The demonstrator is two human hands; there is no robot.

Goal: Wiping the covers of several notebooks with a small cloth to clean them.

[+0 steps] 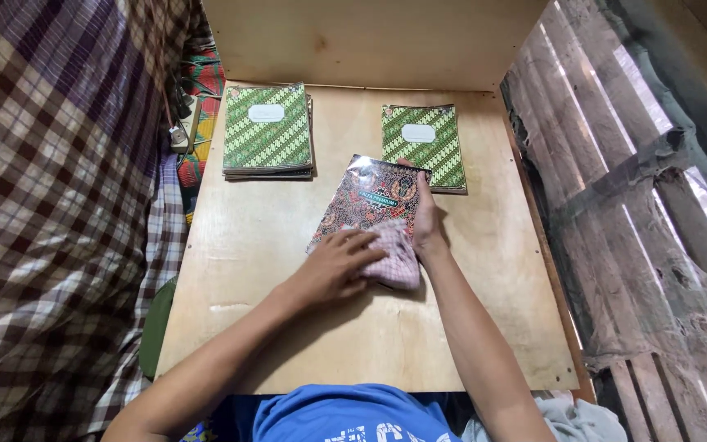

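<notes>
In the middle of the pale plywood bench (484,327) lies a glossy dark notebook with a red-brown batik-patterned cover (370,200), turned at a slant. The person's left hand (333,266) lies palm-down with its fingers curled over a small pink-and-white checked cloth (394,255), pressing it onto the near corner of that cover. The right hand (427,217) rests flat and mostly open along the notebook's right edge, pinning it rather than gripping it. Judging from this, the step in hand looks like wiping the cover, with only the near corner under the cloth; the next move would call for a sweep up the glossy face while the right hand keeps the book from sliding. At the far side sit a stack of green patterned notebooks with white labels (267,131) and, well apart to its right, a single green patterned notebook (423,143), just beyond the dark one.
</notes>
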